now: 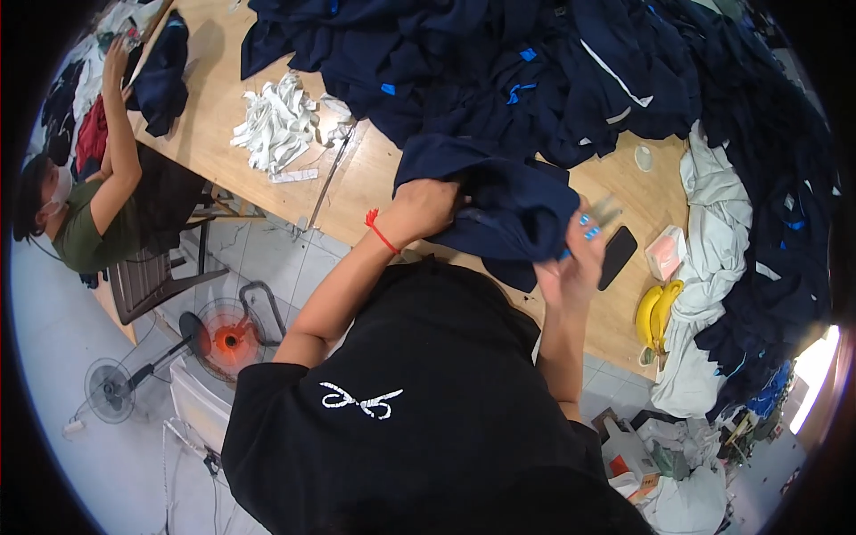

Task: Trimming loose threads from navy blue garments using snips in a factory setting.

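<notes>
Bunched up in front of me, a navy blue cloth garment [499, 201] lies over the table's near edge with a dark fold opening in its middle. My left hand [428, 209], with a red string at the wrist, is closed around its left side. At the garment's right edge my right hand [578, 259] is closed, with blue-and-white patterned bands at its fingers. A small greyish pointed tool [608, 211] sticks out from those fingers, smeared by motion, so its kind is unclear. How firmly the right fingers touch the cloth, I cannot tell.
A large heap of navy garments [481, 62] fills the table's far side. White strips [281, 125] are piled left; a black phone [617, 259], a tissue packet [666, 252], bananas [658, 312] and white cloth [713, 232] lie right. Another person [98, 205] works at left, near fans [227, 339].
</notes>
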{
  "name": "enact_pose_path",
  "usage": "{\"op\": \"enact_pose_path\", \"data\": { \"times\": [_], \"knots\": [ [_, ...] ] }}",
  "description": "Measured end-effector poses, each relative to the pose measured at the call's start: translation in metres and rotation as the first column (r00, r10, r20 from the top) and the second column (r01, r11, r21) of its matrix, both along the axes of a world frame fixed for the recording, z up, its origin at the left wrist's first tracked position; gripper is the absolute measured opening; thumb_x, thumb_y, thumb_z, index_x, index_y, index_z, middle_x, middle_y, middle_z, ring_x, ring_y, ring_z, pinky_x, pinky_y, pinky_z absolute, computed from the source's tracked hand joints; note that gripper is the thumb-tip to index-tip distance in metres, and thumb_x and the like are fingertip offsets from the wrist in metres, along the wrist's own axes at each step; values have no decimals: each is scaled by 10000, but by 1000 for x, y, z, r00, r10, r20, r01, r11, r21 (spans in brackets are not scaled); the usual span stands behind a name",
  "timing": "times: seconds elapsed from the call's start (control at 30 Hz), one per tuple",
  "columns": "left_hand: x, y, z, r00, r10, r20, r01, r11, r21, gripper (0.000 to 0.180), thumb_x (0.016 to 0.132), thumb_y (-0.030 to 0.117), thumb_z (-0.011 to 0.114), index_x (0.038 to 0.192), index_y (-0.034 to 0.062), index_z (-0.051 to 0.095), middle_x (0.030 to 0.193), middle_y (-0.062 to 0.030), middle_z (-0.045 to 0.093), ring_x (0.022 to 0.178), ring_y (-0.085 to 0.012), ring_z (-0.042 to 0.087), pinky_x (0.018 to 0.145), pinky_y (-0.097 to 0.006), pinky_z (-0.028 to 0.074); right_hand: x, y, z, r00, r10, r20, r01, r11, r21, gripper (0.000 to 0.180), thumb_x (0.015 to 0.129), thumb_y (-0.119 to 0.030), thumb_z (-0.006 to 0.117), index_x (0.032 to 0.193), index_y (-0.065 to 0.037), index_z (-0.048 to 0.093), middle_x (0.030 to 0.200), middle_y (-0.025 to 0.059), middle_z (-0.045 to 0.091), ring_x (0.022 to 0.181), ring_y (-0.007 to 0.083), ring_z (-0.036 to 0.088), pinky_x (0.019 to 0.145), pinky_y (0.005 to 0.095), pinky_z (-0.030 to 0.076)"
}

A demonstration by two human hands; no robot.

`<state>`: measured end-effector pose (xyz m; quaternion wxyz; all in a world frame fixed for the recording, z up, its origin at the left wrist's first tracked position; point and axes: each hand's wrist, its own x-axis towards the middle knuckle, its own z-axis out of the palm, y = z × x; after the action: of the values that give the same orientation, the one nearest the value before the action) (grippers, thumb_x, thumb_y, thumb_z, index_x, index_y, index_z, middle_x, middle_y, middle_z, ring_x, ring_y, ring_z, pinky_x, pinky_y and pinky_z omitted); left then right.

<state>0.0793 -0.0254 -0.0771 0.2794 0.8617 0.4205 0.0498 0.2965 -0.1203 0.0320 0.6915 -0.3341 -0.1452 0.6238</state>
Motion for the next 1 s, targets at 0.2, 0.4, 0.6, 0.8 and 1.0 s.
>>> {"op": "enact_pose_path", "data": {
  "times": [0.2, 0.4, 0.6, 0.8, 1.0],
  "knots": [
    [-20, 4, 63, 948, -166, 271, 169, 986, 15, 317, 1008, 191, 670, 1284, 36, 700, 1129, -177, 760, 1035, -374, 743, 890, -432, 588, 34, -24, 14, 932, -150, 331, 133, 988, 74, 131, 1051, -126, 604, 1125, -31, 553, 950, 3, 580, 896, 90, 592, 841, 244, 489],
    [23, 19, 126, 644, -148, 750, 195, 980, 26, 412, 859, 164, 870, 1220, 23, 732, 1223, -174, 738, 1244, -372, 676, 1111, -448, 510, 26, -16, 31, 956, -99, 278, 85, 994, 62, 104, 1045, -110, 597, 1082, -26, 549, 914, 10, 578, 841, 92, 578, 807, 244, 480],
    [46, 44, 95, 680, -152, 717, 457, 853, -252, 296, 883, 181, 857, 1070, -6, 724, 1096, -119, 746, 1152, -275, 695, 1053, -363, 513, 64, -15, 39, 864, -219, 454, 166, 974, 153, 158, 1028, -69, 618, 1134, 46, 646, 1006, 111, 702, 913, 152, 676, 843, 279, 531],
    [26, 15, 78, 445, 735, 511, 675, 100, -731, 406, 1012, 45, 668, 1398, -70, 620, 1320, -160, 714, 1176, -226, 719, 1024, -341, 587, 59, -12, 3, 131, -222, 966, 362, 918, 162, 218, 1057, -34, 624, 1223, 31, 750, 1070, 112, 770, 967, 148, 713, 876, 279, 541],
    [14, 2, 69, 322, 868, 378, 707, 45, -706, 521, 1070, 91, 580, 1545, -65, 436, 1432, -201, 634, 1274, -294, 683, 1069, -423, 598, 13, -22, -2, 491, -164, 855, 178, 980, 86, 213, 926, 48, 770, 1137, 20, 788, 1119, 119, 770, 940, 148, 716, 861, 244, 536]
  ]
}}
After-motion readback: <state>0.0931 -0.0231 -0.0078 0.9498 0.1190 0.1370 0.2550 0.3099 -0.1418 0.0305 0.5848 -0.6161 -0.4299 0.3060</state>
